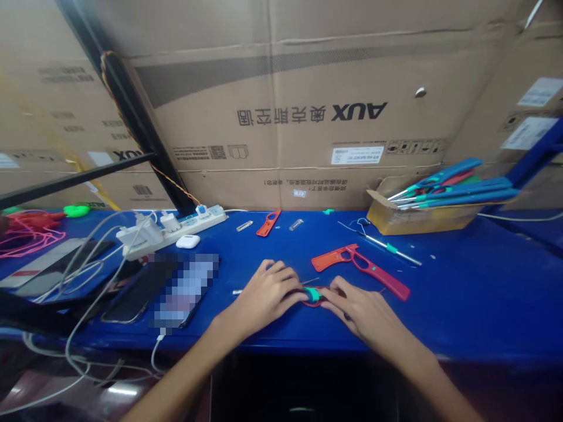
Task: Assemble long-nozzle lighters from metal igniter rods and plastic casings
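My left hand (271, 288) and my right hand (358, 306) meet low over the front of the blue table, fingers closed on the two ends of one long-necked lighter. Between them shows its green trigger piece (313, 292) with a red edge around it; the fingers cover the rest. Just beyond my right hand lie a red lighter shell (387, 280) and an orange-red shell piece (329, 258). A clear tube-like part (237, 292) pokes out beside my left hand. Farther back are another orange shell half (269, 224) and a metal lighter rod (403, 254) with a green piece.
A cardboard box (422, 220) of blue lighters stands at the back right. Leftward are a power strip (202, 220) with chargers, a white earbud case (187, 241), a phone (187, 293) and loose cables. Large cartons (308, 76) wall off the back of the table (475, 293).
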`<state>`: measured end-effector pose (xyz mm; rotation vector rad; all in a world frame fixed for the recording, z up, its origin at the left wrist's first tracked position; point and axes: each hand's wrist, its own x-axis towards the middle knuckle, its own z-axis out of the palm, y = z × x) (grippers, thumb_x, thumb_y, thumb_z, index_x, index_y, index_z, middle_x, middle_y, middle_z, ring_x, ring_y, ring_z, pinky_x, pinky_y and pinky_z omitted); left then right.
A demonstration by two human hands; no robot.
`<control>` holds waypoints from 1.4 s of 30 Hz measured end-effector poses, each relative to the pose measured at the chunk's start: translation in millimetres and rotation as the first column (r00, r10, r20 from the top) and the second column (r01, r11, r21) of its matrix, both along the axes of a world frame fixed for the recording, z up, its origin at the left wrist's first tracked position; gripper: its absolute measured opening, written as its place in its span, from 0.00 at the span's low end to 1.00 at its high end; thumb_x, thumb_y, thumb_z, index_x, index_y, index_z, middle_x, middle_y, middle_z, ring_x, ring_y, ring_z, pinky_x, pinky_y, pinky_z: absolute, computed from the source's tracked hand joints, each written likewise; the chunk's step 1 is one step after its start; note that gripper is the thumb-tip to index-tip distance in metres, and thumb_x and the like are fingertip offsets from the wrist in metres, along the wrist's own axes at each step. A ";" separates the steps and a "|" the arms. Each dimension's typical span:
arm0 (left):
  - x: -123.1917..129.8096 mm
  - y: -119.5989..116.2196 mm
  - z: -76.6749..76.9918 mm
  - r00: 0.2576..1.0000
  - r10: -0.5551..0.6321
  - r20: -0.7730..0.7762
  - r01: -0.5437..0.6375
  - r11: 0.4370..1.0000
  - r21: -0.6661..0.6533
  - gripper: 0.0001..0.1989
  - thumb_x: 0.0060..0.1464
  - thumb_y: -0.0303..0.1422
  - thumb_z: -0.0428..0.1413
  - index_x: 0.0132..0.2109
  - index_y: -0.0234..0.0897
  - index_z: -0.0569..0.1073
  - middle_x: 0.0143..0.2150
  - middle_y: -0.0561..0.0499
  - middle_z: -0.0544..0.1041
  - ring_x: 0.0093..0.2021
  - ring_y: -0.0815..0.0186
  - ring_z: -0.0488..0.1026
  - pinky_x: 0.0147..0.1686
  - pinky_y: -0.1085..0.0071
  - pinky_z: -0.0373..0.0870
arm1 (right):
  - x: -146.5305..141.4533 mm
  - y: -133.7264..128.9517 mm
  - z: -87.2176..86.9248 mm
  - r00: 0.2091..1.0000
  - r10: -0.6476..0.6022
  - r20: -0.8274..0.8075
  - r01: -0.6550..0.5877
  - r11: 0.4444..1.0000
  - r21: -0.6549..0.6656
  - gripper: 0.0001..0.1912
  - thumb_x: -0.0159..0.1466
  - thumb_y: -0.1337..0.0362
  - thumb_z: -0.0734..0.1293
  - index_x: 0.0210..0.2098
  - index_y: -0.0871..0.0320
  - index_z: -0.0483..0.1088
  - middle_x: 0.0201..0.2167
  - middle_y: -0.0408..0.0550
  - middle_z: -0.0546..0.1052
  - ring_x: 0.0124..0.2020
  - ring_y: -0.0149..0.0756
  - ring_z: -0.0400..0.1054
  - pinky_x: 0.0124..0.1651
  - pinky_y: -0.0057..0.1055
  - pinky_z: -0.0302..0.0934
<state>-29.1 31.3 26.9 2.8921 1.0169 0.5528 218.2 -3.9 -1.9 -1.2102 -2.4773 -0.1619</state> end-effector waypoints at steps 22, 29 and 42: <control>54.6 144.2 0.1 0.823 0.518 -0.233 -0.496 0.855 0.149 0.14 0.66 0.39 0.56 0.51 0.33 0.74 0.55 0.44 0.74 0.57 0.55 0.70 0.57 0.51 0.67 | 105.6 139.9 78.9 0.974 -0.099 -0.202 0.083 0.993 -0.084 0.22 0.69 0.49 0.59 0.41 0.55 0.81 0.39 0.53 0.83 0.40 0.48 0.76 0.45 0.43 0.66; 38.3 119.8 23.5 0.906 0.390 -0.164 -0.373 0.920 0.123 0.09 0.68 0.27 0.46 0.50 0.31 0.69 0.43 0.37 0.79 0.47 0.52 0.76 0.51 0.55 0.64 | 182.1 139.3 79.7 0.938 -0.347 -0.018 0.263 0.740 -0.619 0.27 0.56 0.38 0.67 0.29 0.57 0.78 0.29 0.54 0.80 0.32 0.45 0.72 0.37 0.39 0.64; 47.7 91.4 33.0 0.990 0.125 -0.059 -0.124 0.992 0.012 0.09 0.69 0.27 0.41 0.53 0.35 0.62 0.45 0.42 0.80 0.44 0.54 0.77 0.44 0.60 0.67 | 228.0 143.7 54.5 0.868 -0.491 0.078 0.369 0.533 -0.761 0.26 0.43 0.39 0.74 0.24 0.56 0.74 0.20 0.47 0.72 0.20 0.33 0.60 0.22 0.31 0.50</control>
